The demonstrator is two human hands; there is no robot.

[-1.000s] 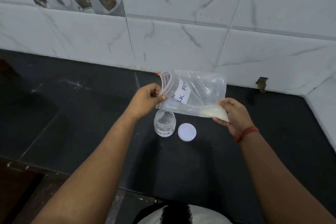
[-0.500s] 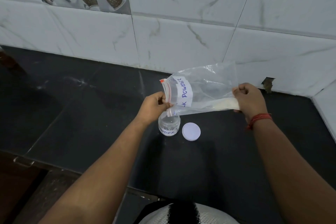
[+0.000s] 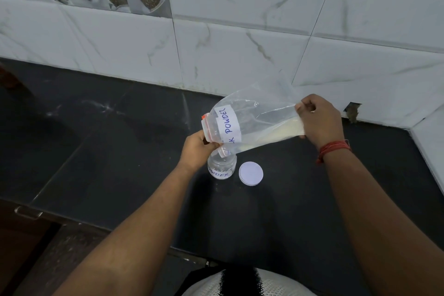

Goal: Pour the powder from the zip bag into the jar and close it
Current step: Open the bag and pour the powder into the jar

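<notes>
A clear zip bag (image 3: pixel 252 118) with a white "POWDER" label hangs tilted over the counter, its red-striped mouth low at the left. My left hand (image 3: pixel 197 149) pinches the mouth, which is just above the open jar (image 3: pixel 221 166). My right hand (image 3: pixel 319 120) grips the bag's raised bottom end. White powder (image 3: pixel 276 133) lies along the bag's lower fold, sloping toward the mouth. The small clear jar stands upright, with a label reading "WDER" showing. Its white round lid (image 3: pixel 251 173) lies flat just right of the jar.
The black stone counter (image 3: pixel 120 151) meets a white marble-tile wall (image 3: pixel 240 43) behind. A corner of wall rises at the right (image 3: pixel 430 149). The counter's front edge (image 3: pixel 72 221) runs across the lower left, with a dark cabinet below.
My right hand has lifted the bag's bottom end up and to the right, so the bag now tilts down toward the jar. The powder has spread along the lower fold toward the mouth.
</notes>
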